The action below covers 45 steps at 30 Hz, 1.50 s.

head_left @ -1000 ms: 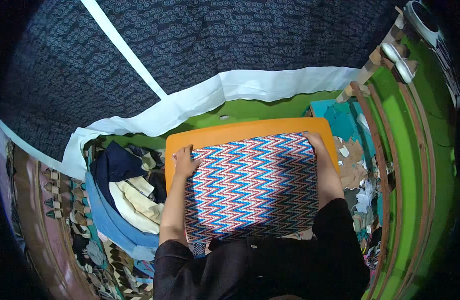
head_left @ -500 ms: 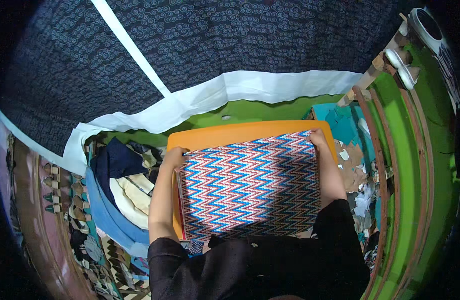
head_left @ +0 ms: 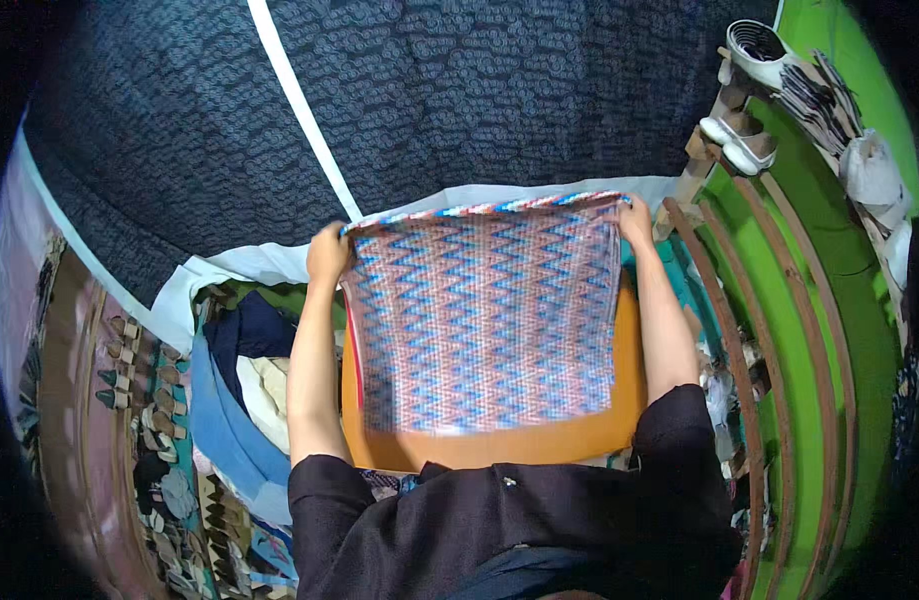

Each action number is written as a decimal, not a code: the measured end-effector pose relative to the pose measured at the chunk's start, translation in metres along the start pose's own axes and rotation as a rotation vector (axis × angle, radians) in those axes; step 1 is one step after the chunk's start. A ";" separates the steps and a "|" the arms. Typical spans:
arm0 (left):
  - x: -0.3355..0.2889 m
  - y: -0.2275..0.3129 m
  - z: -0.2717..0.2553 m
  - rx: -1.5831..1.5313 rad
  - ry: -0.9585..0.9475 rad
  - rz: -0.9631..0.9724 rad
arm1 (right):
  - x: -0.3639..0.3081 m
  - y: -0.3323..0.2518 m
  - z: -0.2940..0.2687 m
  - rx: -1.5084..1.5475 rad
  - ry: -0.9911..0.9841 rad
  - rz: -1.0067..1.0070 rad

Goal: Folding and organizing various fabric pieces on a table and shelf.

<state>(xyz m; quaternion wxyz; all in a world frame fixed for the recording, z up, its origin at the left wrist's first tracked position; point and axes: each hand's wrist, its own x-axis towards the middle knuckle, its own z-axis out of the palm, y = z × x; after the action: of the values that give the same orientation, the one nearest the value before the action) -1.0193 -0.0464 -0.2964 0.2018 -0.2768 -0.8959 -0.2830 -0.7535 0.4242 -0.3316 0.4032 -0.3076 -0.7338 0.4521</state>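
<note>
I hold up a zigzag-patterned cloth [head_left: 489, 310] in red, blue and white by its two top corners. My left hand [head_left: 328, 255] grips the left corner and my right hand [head_left: 634, 218] grips the right corner. The cloth hangs down in front of me, its paler back side facing me, and its lower edge is blurred. Under it lies an orange board [head_left: 499, 445], partly hidden by the cloth.
A dark blue patterned sheet with a white stripe [head_left: 279, 110] fills the far side. A heap of clothes [head_left: 244, 380] lies at my left. At the right stand a green wall [head_left: 829, 330], brown wooden rails [head_left: 739, 340] and shoes on a shelf [head_left: 744, 145].
The cloth lay flat on the orange board with my hands at its far corners. Both hands have since lifted those corners, so the cloth now hangs upright off the board.
</note>
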 end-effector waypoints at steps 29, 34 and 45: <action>-0.395 -0.040 -0.039 -0.530 -0.436 -0.261 | -0.391 0.087 -0.196 0.109 -0.163 0.182; -0.414 -0.034 -0.098 -0.503 -0.569 -0.401 | -0.417 0.066 -0.234 0.210 -0.324 0.353; -0.356 -0.024 -0.069 -0.944 -0.361 -0.607 | -0.365 0.057 -0.200 0.241 -0.211 0.282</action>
<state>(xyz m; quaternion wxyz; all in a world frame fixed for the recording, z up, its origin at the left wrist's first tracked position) -0.7477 -0.2418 -0.4376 -0.1888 -0.1119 -0.7323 -0.6446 -0.3967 0.2322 -0.4449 0.2907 -0.3075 -0.6624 0.6182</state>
